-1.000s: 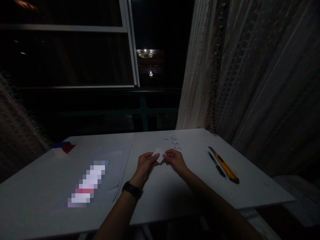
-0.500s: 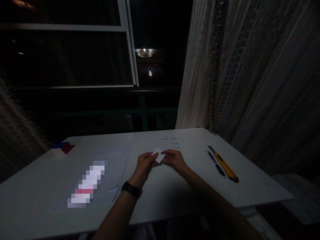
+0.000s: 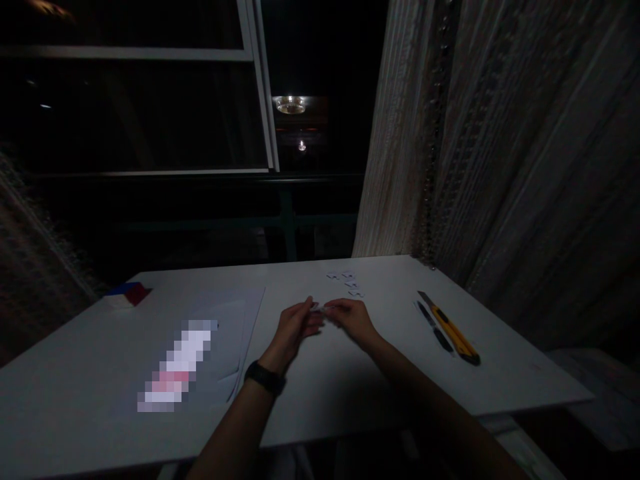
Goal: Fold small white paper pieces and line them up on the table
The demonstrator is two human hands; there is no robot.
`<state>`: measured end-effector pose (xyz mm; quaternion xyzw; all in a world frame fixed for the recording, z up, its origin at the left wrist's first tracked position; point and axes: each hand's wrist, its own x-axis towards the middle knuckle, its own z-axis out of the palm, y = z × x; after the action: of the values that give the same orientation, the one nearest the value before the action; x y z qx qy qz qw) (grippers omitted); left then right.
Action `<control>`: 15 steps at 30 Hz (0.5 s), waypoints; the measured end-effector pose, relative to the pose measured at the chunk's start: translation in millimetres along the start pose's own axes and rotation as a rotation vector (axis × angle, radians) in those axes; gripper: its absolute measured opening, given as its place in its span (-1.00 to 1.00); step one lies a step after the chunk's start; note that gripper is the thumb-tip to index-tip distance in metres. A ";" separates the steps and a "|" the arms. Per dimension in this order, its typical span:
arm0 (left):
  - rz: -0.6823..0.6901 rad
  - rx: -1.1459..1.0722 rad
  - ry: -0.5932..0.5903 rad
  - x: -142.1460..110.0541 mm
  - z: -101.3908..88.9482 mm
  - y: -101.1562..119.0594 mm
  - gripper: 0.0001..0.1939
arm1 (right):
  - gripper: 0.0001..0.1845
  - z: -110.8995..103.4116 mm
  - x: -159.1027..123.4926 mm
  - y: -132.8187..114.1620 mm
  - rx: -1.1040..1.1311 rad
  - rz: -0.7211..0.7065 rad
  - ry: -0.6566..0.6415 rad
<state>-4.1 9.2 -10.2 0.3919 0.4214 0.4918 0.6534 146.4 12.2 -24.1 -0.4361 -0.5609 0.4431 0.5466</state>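
Table: a flat white tabletop point(image 3: 55, 393) in a dim room, spreading beneath and around the small white paper piece point(image 3: 320, 309).
Wristband: black, on the left wrist point(image 3: 264, 378); nearer than the paper piece.
Sheets: flat white paper sheets point(image 3: 233, 333), left of the paper piece; a bright pixelated strip point(image 3: 183, 360) covers part of them.
Tools: a yellow-and-black utility knife point(image 3: 454, 335) and, just beside it, a slim black pen-like tool point(image 3: 434, 327); both right of the paper piece.
Left hand: thumb raised at the paper piece's left end, other fingers point(image 3: 314, 321) loosely curled below; whether it grips, I cannot tell point(image 3: 295, 325).
Right hand: pinching the paper piece's right end between thumb and finger point(image 3: 350, 317).
Paper piece: between the two hands, seen nearly edge-on; mostly hidden by fingers.
Block: blue, red and white point(image 3: 127, 295); far left of the paper piece.
Cut-outs: four small white pieces with dark marks point(image 3: 351, 285); beyond the paper piece, slightly right.
Backdrop: pale pleated curtain point(image 3: 480, 167), beyond and right of the paper piece; white-framed dark window point(image 3: 263, 87) beyond it.
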 end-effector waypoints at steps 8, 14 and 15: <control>0.054 0.164 -0.052 -1.6 -0.4 -1.8 -0.61 | -0.62 -5.5 4.2 4.0 0.050 0.081 0.034; 0.182 0.338 -0.022 -1.0 -1.5 -4.9 -0.59 | -0.59 -6.1 2.9 3.6 0.024 0.083 0.042; 0.186 0.345 -0.017 -0.7 -1.6 -5.2 -0.59 | -0.57 -5.8 2.7 3.1 0.021 0.078 0.040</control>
<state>-4.1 7.5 -15.4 0.5395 0.4561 0.4670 0.5318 152.2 15.7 -26.5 -0.4605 -0.5278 0.4612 0.5447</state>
